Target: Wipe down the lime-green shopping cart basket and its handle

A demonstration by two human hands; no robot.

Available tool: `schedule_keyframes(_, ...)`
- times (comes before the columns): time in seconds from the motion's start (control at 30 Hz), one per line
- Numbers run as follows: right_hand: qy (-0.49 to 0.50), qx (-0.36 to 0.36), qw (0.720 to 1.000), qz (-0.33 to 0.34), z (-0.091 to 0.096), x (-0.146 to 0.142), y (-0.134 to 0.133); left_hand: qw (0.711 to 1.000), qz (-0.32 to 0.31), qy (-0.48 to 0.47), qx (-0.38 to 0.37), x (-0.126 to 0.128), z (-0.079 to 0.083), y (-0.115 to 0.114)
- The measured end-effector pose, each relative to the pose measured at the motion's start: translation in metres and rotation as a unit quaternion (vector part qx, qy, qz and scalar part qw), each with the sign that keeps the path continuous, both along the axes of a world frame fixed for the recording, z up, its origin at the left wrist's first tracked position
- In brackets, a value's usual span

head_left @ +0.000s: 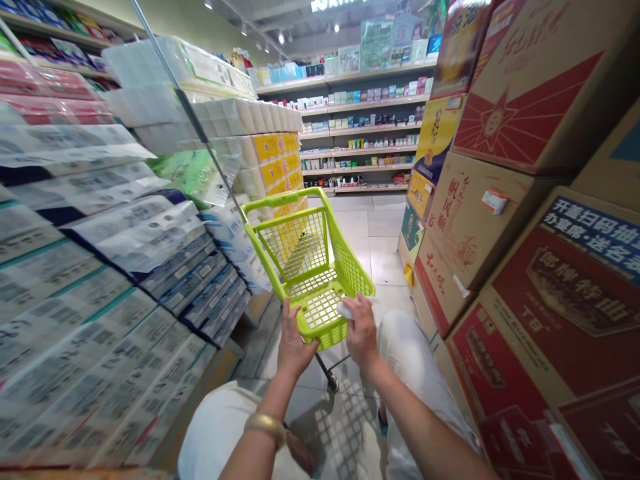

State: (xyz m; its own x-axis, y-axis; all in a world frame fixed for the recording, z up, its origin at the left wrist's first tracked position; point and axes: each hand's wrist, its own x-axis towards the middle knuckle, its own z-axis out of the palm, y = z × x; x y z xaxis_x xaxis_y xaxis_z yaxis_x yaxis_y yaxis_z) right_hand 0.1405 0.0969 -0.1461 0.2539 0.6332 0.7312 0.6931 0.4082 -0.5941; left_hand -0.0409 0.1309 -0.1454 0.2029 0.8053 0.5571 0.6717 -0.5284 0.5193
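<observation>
A lime-green plastic shopping cart stands in the aisle in front of my knees, its grid basket facing up. My left hand grips the near left corner of the basket, with the thumb along the near rim. Pinched in the fingers of my right hand is a small white wipe or tissue. That hand rests at the near right corner of the basket, and part of the wipe is hidden by the fingers. The basket's grid floor shows between my hands.
Packs of paper goods are stacked close on the left. Printed cartons rise along the right side. Shelves of small boxes and bottles span the far end. A thin metal pole slants down beside the cart, and tiled floor runs ahead.
</observation>
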Motion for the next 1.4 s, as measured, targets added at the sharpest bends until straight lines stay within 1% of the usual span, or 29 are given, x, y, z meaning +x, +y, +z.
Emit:
schedule_keyframes(0.07, -0.038, -0.005, 0.998, 0.042, 0.0, -0.027, -0.01, 1.0, -0.002, 0.001, 0.009, -0.002, -0.002, 0.001)
schedule_keyframes(0.1, -0.056, -0.005, 0.997, 0.059, 0.0, -0.036, -0.014, 1.0, -0.003, 0.0, 0.014, -0.004, -0.002, 0.001)
schedule_keyframes(0.17, -0.088, -0.002, 0.992, 0.087, 0.001, -0.04, -0.017, 1.0, -0.007, 0.0, 0.018, -0.007, -0.003, 0.001)
schedule_keyframes(0.2, -0.101, 0.0, 0.99, 0.096, 0.002, -0.035, -0.017, 1.0, -0.008, 0.001, 0.017, -0.008, -0.002, 0.001)
schedule_keyframes(0.27, -0.108, 0.007, 0.99, 0.089, 0.002, -0.013, -0.011, 1.0, -0.005, 0.003, 0.01, -0.008, -0.001, -0.001)
schedule_keyframes(0.33, -0.082, 0.016, 0.995, 0.045, 0.0, 0.018, -0.003, 1.0, -0.001, 0.002, 0.0, -0.008, 0.001, -0.003)
schedule_keyframes(0.4, -0.035, 0.022, 0.999, -0.005, -0.001, 0.044, 0.003, 1.0, 0.0, -0.001, -0.008, -0.006, 0.002, -0.004)
schedule_keyframes(0.47, 0.007, 0.024, 0.999, -0.033, -0.002, 0.054, 0.005, 1.0, 0.001, -0.005, -0.01, -0.005, 0.002, -0.005)
schedule_keyframes(0.5, 0.02, 0.024, 0.999, -0.037, -0.003, 0.052, 0.004, 1.0, 0.002, -0.007, -0.008, -0.004, 0.001, -0.005)
schedule_keyframes(0.57, 0.023, 0.021, 0.999, -0.02, -0.004, 0.032, -0.002, 1.0, 0.005, -0.009, 0.0, -0.003, 0.0, -0.004)
schedule_keyframes(0.73, -0.063, 0.007, 0.994, 0.088, 0.001, -0.043, -0.023, 1.0, -0.009, -0.01, 0.005, -0.005, -0.004, -0.002)
schedule_keyframes(0.8, -0.104, 0.012, 0.988, 0.116, 0.006, -0.056, -0.027, 1.0, -0.009, -0.008, 0.006, -0.007, -0.004, -0.003)
schedule_keyframes(0.83, -0.122, 0.015, 0.985, 0.122, 0.007, -0.055, -0.027, 1.0, -0.009, -0.006, 0.008, -0.008, -0.004, -0.003)
schedule_keyframes(0.87, -0.137, 0.015, 0.983, 0.121, 0.008, -0.05, -0.026, 1.0, -0.01, -0.003, 0.011, -0.009, -0.004, -0.004)
schedule_keyframes(0.93, -0.157, 0.016, 0.982, 0.102, 0.009, -0.028, -0.023, 1.0, -0.014, 0.002, 0.015, -0.009, -0.003, -0.005)
schedule_keyframes(1.1, -0.155, 0.026, 0.987, 0.014, 0.005, 0.047, -0.012, 1.0, -0.002, -0.002, -0.001, -0.006, 0.001, -0.008)
schedule_keyframes(1.17, -0.136, 0.031, 0.99, -0.027, 0.004, 0.06, -0.01, 1.0, -0.001, -0.007, -0.007, -0.005, 0.001, -0.008)
schedule_keyframes(1.2, -0.123, 0.034, 0.991, -0.044, 0.004, 0.059, -0.01, 1.0, 0.0, -0.009, -0.009, -0.004, 0.0, -0.008)
schedule_keyframes(1.27, -0.101, 0.033, 0.993, -0.054, 0.005, 0.044, -0.012, 1.0, 0.001, -0.013, -0.01, -0.003, -0.001, -0.007)
schedule_keyframes(1.3, -0.096, 0.03, 0.994, -0.042, 0.005, 0.03, -0.014, 1.0, 0.0, -0.015, -0.008, -0.002, -0.002, -0.007)
schedule_keyframes(1.4, -0.119, 0.013, 0.992, 0.033, 0.009, -0.023, -0.022, 1.0, -0.009, -0.018, 0.01, -0.003, -0.005, -0.004)
